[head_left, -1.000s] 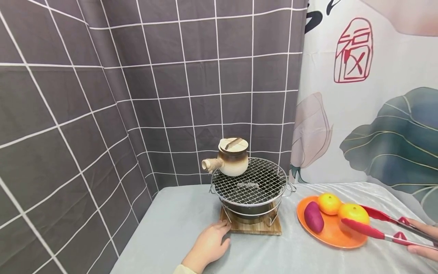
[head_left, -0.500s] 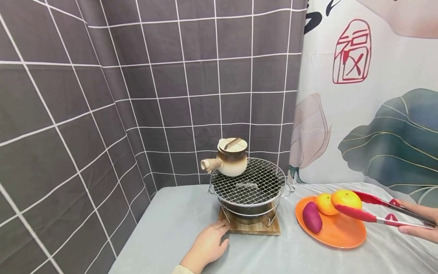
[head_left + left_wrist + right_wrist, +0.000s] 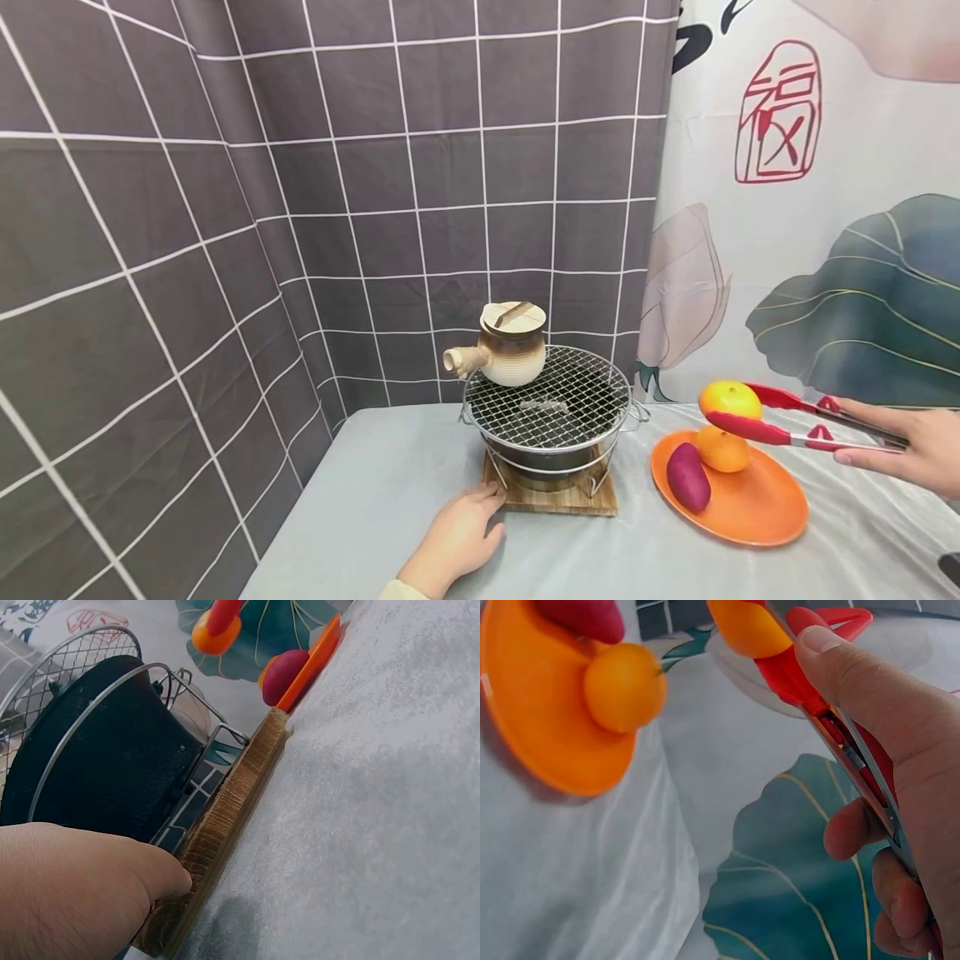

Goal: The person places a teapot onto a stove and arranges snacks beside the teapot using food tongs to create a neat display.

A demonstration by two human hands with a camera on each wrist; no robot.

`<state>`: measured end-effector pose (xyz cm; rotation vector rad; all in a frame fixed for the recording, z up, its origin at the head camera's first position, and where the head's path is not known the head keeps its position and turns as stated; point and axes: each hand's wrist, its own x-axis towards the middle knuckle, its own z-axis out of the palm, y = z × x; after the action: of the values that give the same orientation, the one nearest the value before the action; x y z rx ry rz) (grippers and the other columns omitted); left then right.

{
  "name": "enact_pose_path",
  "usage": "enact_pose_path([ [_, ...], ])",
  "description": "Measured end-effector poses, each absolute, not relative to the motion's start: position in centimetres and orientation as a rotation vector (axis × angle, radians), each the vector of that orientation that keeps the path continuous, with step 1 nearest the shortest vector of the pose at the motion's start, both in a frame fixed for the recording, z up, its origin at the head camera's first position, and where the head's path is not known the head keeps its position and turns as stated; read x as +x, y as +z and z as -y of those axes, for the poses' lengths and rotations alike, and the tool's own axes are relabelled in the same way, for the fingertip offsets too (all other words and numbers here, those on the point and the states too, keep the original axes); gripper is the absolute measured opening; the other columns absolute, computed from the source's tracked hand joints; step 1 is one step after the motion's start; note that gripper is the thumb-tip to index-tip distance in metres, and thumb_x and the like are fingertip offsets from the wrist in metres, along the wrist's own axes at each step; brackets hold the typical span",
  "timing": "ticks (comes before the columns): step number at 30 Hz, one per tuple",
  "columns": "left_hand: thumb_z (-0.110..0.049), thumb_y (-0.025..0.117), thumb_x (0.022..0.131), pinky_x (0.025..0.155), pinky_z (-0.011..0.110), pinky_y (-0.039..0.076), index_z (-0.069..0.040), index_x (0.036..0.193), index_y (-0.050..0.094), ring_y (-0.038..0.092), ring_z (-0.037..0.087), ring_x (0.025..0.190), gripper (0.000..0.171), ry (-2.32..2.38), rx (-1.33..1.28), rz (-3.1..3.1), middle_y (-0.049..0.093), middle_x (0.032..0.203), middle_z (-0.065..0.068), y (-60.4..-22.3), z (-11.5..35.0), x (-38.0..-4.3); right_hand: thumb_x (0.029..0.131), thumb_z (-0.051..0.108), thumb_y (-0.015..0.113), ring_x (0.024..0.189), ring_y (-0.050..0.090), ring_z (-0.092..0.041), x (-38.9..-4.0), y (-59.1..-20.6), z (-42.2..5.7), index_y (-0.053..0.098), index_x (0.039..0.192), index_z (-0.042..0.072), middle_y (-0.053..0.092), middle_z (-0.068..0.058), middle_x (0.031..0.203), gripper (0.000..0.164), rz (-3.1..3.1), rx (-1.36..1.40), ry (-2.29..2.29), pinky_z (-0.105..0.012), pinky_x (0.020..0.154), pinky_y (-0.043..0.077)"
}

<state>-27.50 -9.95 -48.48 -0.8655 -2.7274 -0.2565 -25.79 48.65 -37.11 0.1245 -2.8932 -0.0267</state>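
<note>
Up and left the big orange is moving, so it is hanging free of the plate. My right hand is squeezing the tongs that are pinching it; my left hand is touching the board.

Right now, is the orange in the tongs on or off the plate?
Off: the tongs hold the orange clear of the plate; both wrist views show a gap between.

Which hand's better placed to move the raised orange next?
Right, likely: the right hand holds the tongs, which grip the orange clear of the plate. The left hand touches the wooden board.
</note>
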Motion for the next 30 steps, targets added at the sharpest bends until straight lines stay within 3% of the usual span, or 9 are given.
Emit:
enact_pose_path([
  [3,-0.024,0.066,0.092,0.107,0.040,0.048,-0.005,0.128,0.069,0.061,0.025,0.126,0.040,-0.260,-0.867,2.725,0.066,0.133,0.011,-48.5,9.9,-27.5,0.082,0.064,0.073,0.069,0.060,-0.029,-26.2,-36.3,-48.2,0.043,0.142,-0.008,0.066,-0.033,0.097,0.098,2.887,0.157,-0.019,-0.046,0.060,0.058],
  [10,-0.024,0.067,0.092,0.107,0.040,0.048,-0.005,0.127,0.069,0.061,0.025,0.126,0.040,-0.262,-0.864,2.720,0.066,0.132,0.011,-48.6,9.9,-27.5,0.084,0.063,0.071,0.081,0.066,-0.038,-27.2,-34.4,-46.6,0.049,0.142,-0.004,0.064,-0.038,0.109,0.091,2.897,0.223,0.013,-0.057,0.065,0.058],
  [19,-0.025,0.067,0.091,0.106,0.041,0.049,-0.006,0.127,0.070,0.061,0.024,0.126,0.040,-0.247,-0.851,2.717,0.066,0.132,0.011,-48.7,9.9,-27.4,0.083,0.062,0.073,0.073,0.058,-0.019,-28.9,-32.4,-44.2,0.056,0.141,0.001,0.071,-0.022,0.103,0.086,2.860,0.316,0.080,-0.042,0.060,0.056],
  [30,-0.025,0.068,0.091,0.106,0.041,0.049,-0.005,0.127,0.070,0.061,0.025,0.125,0.040,-0.243,-0.851,2.714,0.067,0.132,0.011,-48.7,9.9,-27.5,0.084,0.065,0.070,0.083,0.067,-0.029,-30.6,-30.7,-41.6,0.054,0.143,0.002,0.070,-0.028,0.110,0.088,2.868,0.356,0.081,-0.057,0.066,0.058],
])
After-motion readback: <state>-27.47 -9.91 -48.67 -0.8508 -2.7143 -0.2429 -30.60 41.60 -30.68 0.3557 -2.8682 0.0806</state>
